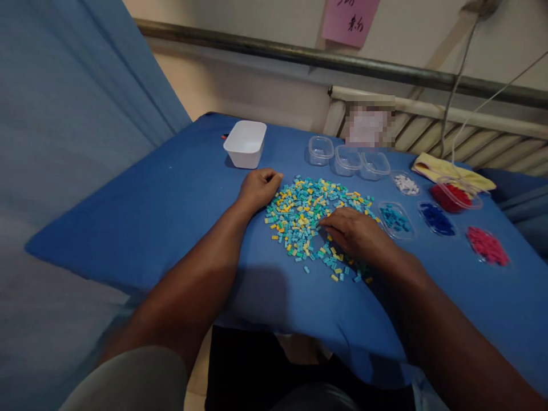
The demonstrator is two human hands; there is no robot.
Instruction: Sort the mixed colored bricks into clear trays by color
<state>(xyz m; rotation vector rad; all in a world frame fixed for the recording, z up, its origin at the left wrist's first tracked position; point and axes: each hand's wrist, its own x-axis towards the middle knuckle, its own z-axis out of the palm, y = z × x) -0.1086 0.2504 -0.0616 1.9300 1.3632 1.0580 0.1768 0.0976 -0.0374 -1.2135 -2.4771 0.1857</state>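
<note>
A pile of small teal, blue and yellow beads (303, 211) is spread on a blue cloth-covered table (162, 211). My left hand (258, 189) rests at the pile's left edge with its fingers curled into a loose fist; what it holds, if anything, is hidden. My right hand (355, 235) lies palm down on the pile's right side, fingers together and pointing left, fingertips touching beads. A clear lid with light blue beads (396, 219) sits just right of my right hand.
A white tub (245, 143) stands at the back left. Three clear small containers (347, 159) line the back. Lids hold white beads (406, 184), dark blue beads (436, 218), pink beads (487, 245); a clear box holds red beads (454, 195). A yellow cloth (449, 170) lies behind.
</note>
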